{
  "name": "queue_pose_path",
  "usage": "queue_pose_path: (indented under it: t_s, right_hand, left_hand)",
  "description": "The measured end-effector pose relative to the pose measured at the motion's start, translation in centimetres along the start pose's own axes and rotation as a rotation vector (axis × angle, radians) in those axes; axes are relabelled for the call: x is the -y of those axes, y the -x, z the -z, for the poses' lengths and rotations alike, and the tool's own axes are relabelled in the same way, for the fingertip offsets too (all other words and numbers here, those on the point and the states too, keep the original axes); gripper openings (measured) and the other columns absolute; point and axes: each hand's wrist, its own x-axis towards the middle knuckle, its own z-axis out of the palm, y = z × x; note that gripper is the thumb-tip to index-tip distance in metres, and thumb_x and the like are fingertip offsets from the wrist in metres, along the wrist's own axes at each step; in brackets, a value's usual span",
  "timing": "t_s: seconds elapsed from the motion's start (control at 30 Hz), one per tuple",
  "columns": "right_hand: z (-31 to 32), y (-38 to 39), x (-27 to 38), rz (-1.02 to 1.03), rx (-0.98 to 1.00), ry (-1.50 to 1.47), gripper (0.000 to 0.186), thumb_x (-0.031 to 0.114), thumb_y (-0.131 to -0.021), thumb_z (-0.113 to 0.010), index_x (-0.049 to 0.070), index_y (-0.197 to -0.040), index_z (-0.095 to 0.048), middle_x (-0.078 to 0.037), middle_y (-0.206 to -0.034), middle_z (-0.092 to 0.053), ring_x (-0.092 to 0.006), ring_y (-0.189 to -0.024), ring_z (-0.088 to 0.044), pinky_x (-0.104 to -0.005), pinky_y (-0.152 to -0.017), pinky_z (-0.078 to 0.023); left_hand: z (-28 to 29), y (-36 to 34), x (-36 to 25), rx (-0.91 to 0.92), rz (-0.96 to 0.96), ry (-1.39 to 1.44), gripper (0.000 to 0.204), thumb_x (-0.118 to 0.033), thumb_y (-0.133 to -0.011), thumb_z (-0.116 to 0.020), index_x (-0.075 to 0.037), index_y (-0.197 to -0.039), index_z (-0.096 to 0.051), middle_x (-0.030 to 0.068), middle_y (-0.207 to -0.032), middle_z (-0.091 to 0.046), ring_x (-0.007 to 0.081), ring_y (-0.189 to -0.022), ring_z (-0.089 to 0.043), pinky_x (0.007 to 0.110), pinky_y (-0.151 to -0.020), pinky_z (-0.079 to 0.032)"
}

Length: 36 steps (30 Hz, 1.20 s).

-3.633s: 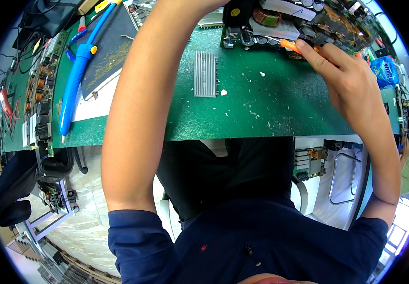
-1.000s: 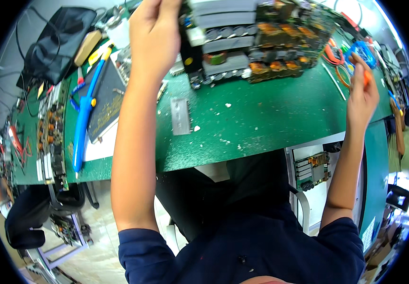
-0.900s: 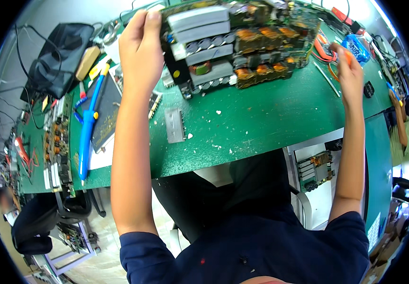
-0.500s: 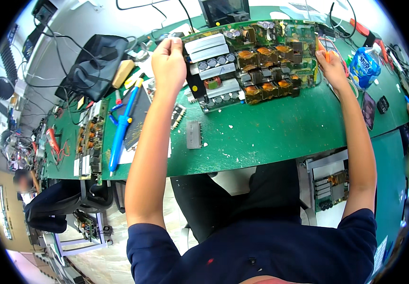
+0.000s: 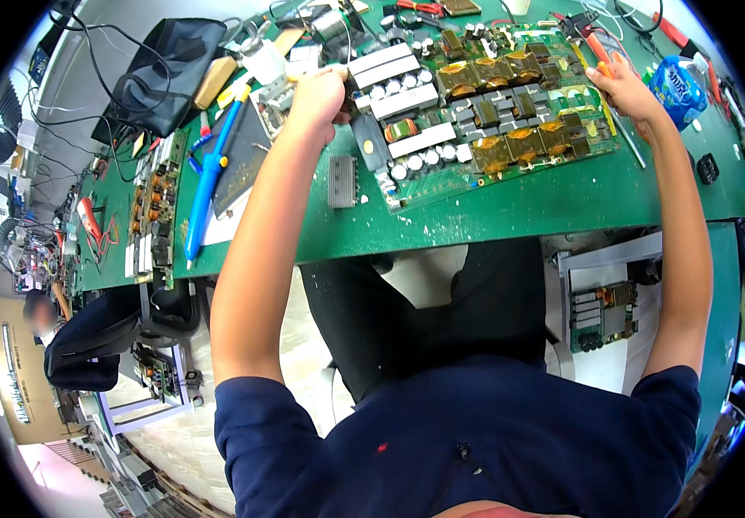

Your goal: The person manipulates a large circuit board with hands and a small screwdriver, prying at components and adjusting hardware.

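Observation:
A large green circuit board (image 5: 441, 186) with white heatsinks, round capacitors and amber-taped transformers lies low over the bench, seen from above. My left hand (image 5: 319, 99) is closed at its upper left corner, the fingertips partly hidden. At the right edge, my right hand (image 5: 627, 91) is closed on the board. An orange handle-like piece (image 5: 603, 69) shows at the right fingers, and a thin silver rod (image 5: 633, 145) sticks out below that hand; I cannot tell whether they are one tool. Near my left wrist, a grey finned heatsink (image 5: 342, 182) rests on the bench.
On the green bench (image 5: 510, 211), a blue desoldering pump (image 5: 210, 177) and another circuit board (image 5: 152, 216) lie left. A black bag (image 5: 165, 73) and loose parts crowd the back. A blue packet (image 5: 678, 91) stands right. Below, a white frame (image 5: 605, 259) holds another board.
Both hands have lowered the circuit board from a raised, tilted position to flat at the bench. The view has shifted, showing more of the bench's back.

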Motion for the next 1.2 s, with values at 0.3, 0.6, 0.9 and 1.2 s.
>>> queue_pose_path:
  t_s: [0.3,0.6,0.9,1.2]
  right_hand:
    - [-1.2,-1.1,-2.8,0.014,0.034,0.131,0.045,0.043,-0.102,-0.061,0.011,-0.074,-0.049,0.004,-0.061,-0.045,-0.0055,-0.049,-0.038,-0.0253,-0.042,-0.025]
    - [-0.7,-0.2,-1.1,0.096,0.065,0.367,0.046,0.043,-0.101,-0.062,0.006,-0.073,-0.056,0.001,-0.064,-0.051,-0.0102,-0.059,-0.047,-0.0310,-0.058,-0.039]
    - [-1.0,3.7,0.8,-0.054,0.089,0.381,0.042,0.041,-0.100,-0.064,0.002,-0.087,-0.058,-0.005,-0.070,-0.060,-0.0140,-0.069,-0.057,-0.0334,-0.066,-0.046]
    - [-0.2,4.5,0.1,-0.014,0.134,0.505,0.046,0.038,-0.099,-0.064,-0.002,-0.076,-0.060,-0.013,-0.066,-0.062,-0.0234,-0.067,-0.063,-0.0409,-0.067,-0.048]
  left_hand:
    - [0.5,-2.1,0.8,0.116,-0.056,-0.535,0.029,-0.023,-0.096,-0.057,0.000,-0.101,-0.073,0.0057,-0.076,-0.065,0.0162,-0.067,-0.062,0.032,-0.059,-0.050]
    - [0.8,-5.2,1.4,0.114,-0.217,-1.028,0.046,-0.031,-0.083,-0.054,0.007,-0.098,-0.076,0.0259,-0.101,-0.075,0.0432,-0.092,-0.072,0.046,-0.089,-0.054]
    - [1.3,-1.2,0.6,0.324,-0.057,-0.947,0.039,-0.027,-0.083,-0.054,0.004,-0.082,-0.077,0.0256,-0.093,-0.074,0.0398,-0.092,-0.072,0.043,-0.090,-0.054]
    - [-1.0,0.7,-0.2,0.278,-0.031,-1.204,0.046,-0.031,-0.090,-0.050,-0.001,-0.118,-0.073,0.0206,-0.124,-0.071,0.0367,-0.117,-0.067,0.044,-0.099,-0.052]
